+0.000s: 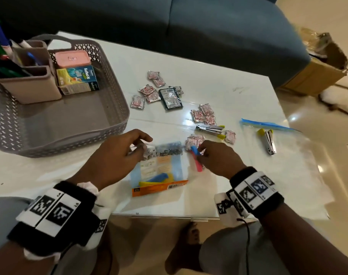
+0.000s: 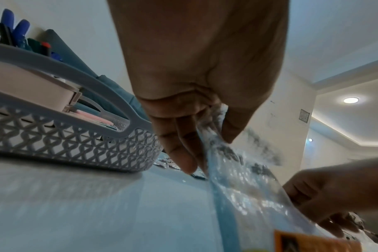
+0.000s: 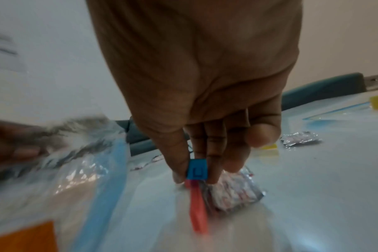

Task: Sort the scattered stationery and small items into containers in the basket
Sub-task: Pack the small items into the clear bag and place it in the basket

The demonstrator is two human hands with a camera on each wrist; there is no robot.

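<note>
A clear plastic packet (image 1: 159, 171) with an orange card base lies on the white table (image 1: 218, 90); blue and yellow clips show inside it. My left hand (image 1: 137, 147) pinches the packet's top edge (image 2: 214, 143). My right hand (image 1: 199, 153) pinches a blue clip (image 3: 196, 169) together with a pink clip (image 1: 197, 165) just right of the packet, over a foil sachet (image 3: 233, 192). A grey lattice basket (image 1: 117, 116) stands at the left, holding a beige pen holder (image 1: 28, 84), a pink box (image 1: 73, 58) and a small carton (image 1: 78, 79).
Several foil sachets (image 1: 147, 92) and a dark packet (image 1: 170, 98) lie mid-table. A stapler (image 1: 209, 129) and a second stapler (image 1: 269, 140) lie to the right, the latter on a large zip bag (image 1: 284, 147). A sofa (image 1: 189, 22) is beyond, a cardboard box (image 1: 318, 72) on the floor.
</note>
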